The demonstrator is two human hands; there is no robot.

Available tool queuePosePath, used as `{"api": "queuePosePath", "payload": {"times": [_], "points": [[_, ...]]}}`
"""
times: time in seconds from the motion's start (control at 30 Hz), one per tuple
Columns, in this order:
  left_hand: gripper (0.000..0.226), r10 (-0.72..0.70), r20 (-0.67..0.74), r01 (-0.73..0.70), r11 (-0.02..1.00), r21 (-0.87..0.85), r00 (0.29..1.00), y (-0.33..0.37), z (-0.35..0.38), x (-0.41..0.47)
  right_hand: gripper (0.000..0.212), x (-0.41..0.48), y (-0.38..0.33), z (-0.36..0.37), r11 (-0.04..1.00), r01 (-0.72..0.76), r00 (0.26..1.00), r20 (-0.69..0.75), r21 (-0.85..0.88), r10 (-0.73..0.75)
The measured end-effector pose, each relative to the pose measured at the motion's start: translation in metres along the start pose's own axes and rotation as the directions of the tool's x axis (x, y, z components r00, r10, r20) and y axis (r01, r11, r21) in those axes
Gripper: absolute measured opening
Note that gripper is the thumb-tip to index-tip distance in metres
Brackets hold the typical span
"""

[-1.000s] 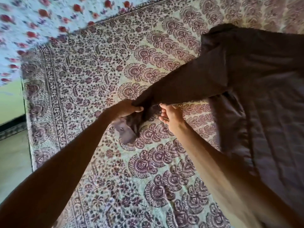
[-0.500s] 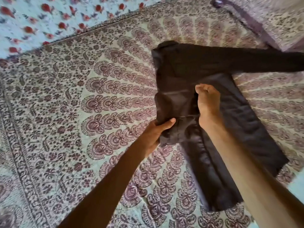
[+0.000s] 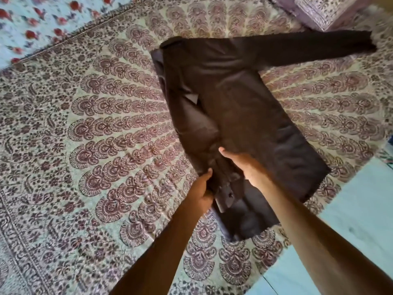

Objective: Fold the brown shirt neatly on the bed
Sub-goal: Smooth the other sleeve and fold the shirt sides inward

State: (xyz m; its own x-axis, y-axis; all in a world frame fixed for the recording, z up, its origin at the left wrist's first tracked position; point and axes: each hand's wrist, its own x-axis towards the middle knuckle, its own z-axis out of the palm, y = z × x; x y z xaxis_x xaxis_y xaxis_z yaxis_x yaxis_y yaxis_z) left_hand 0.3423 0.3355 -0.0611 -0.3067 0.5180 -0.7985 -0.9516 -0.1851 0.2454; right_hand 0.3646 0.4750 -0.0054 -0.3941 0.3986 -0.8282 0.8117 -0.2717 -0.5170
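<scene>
Presently the brown shirt (image 3: 238, 116) lies flat on the bed cover (image 3: 95, 135), long axis running away from the person, the left hand (image 3: 202, 193) pinching the folded-in sleeve cuff, the right hand (image 3: 238, 161) pressing flat just beyond, the other sleeve (image 3: 308, 46) outstretched rightward.

A home bedroom is shown. A bed is covered by a cream cotton bedspread block-printed with maroon paisley fans (image 3: 102, 133), spread under and all around the grip. Beyond the grip, at the far right, a cushion in matching maroon-printed fabric (image 3: 319, 9) is seen. To the far left, a pale sheet printed with red flowers (image 3: 32, 28) is laid. Pale blue floor (image 3: 357, 199) is seen at the near right.
</scene>
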Motion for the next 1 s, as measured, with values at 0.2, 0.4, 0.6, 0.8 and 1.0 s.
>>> {"api": "queuePosePath", "payload": {"times": [0.2, 0.4, 0.6, 0.8, 1.0], "points": [[0.015, 0.017, -0.24, 0.099, 0.883, 0.459, 0.971, -0.018, -0.003, 0.009, 0.029, -0.001, 0.05, -0.04, 0.985, 0.095, 0.994, -0.037, -0.147, -0.101], [0.01, 0.169, -0.373, 0.181, 0.652, 0.736, 0.912, -0.054, -0.034, 0.007, 0.021, -0.002, 0.106, -0.043, 0.835, 0.061, 0.997, 0.075, -0.547, -0.024], [0.03, 0.373, -0.347, 0.12, 0.514, 0.85, 0.86, -0.065, -0.04, 0.007, 0.04, -0.001, 0.121, -0.044, 0.702, 0.12, 0.988, 0.013, -0.702, -0.156], [0.036, 0.519, -0.337, 0.027, 0.516, 0.856, 0.785, -0.029, -0.026, 0.016, 0.045, 0.021, 0.093, -0.043, 0.773, 0.182, 0.976, 0.013, -0.608, -0.219], [0.031, 0.531, -0.339, -0.149, 0.678, 0.72, 0.777, 0.053, -0.008, 0.06, 0.037, 0.059, 0.026, -0.021, 0.911, 0.201, 0.971, -0.049, -0.361, -0.233]]}}
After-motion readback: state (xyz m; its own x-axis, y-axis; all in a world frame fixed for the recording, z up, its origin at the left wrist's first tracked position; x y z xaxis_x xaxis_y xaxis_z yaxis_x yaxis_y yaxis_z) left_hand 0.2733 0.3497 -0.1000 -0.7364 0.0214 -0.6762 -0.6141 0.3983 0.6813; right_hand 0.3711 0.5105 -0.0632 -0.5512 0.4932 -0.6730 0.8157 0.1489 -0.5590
